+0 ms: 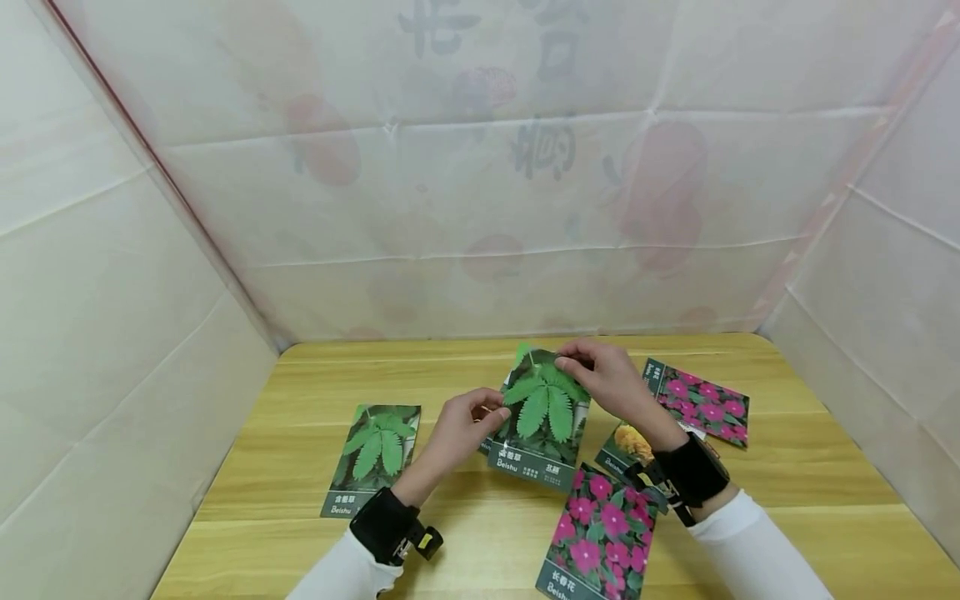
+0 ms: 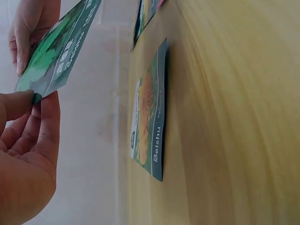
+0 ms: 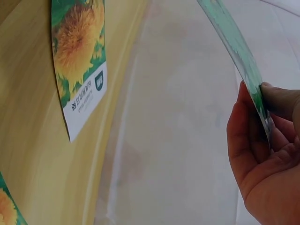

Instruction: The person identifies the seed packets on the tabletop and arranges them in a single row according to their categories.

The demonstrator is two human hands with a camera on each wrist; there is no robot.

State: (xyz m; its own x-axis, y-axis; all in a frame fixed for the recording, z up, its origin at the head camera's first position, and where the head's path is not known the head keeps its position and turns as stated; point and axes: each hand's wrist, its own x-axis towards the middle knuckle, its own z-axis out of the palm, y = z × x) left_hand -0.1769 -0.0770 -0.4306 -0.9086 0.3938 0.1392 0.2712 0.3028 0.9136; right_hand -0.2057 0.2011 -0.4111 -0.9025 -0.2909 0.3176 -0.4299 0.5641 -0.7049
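Note:
A seed packet with a green leaf picture (image 1: 540, 408) is held above the table by both hands. My left hand (image 1: 467, 423) pinches its left edge between thumb and fingers; the left wrist view shows the thumb on the packet's corner (image 2: 51, 61). At the upper right edge, my right hand (image 1: 609, 385) pinches it, thumb on one face and fingers behind, as the right wrist view shows. Beneath the held packet lies another packet, mostly hidden; wrist views show a yellow-flower packet (image 2: 149, 112) on the table. A matching leaf packet (image 1: 375, 454) lies left of my left hand.
On the wooden table (image 1: 247, 500), a pink-flower packet (image 1: 600, 533) lies at the front and another pink-flower packet (image 1: 705, 404) at the right. A yellow-flower packet (image 1: 630, 442) is partly covered by my right forearm. Pale fabric walls (image 1: 450, 208) surround the table's back and sides.

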